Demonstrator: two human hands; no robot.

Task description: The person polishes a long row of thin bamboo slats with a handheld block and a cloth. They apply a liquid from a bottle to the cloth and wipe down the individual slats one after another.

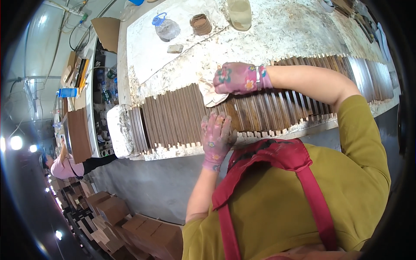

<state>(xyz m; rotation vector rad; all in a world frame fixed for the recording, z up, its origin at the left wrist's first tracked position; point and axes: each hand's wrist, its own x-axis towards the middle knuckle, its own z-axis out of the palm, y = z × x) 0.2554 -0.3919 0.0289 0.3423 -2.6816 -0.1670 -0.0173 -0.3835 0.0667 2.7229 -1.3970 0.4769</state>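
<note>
A long row of dark brown wooden slats [173, 115] with pale ends lies side by side along the work table [299, 34]. My right hand [236, 78], in a pink flowered glove, grips a whitish cloth [213, 94] and presses it on the slats near the middle of the row. My left hand [216, 132], in a matching stained glove, lies with fingers stretched out on the near ends of the slats, just below the cloth. The slats to the right of the cloth look glossier than those to its left.
At the back stand a clear jug with a blue handle [167, 28], a brown-stained jar [200, 24] and a container of yellowish liquid [239, 15]. A small block [175, 49] lies nearby. Cardboard boxes [151, 236] sit on the floor. Another person [67, 167] is at far left.
</note>
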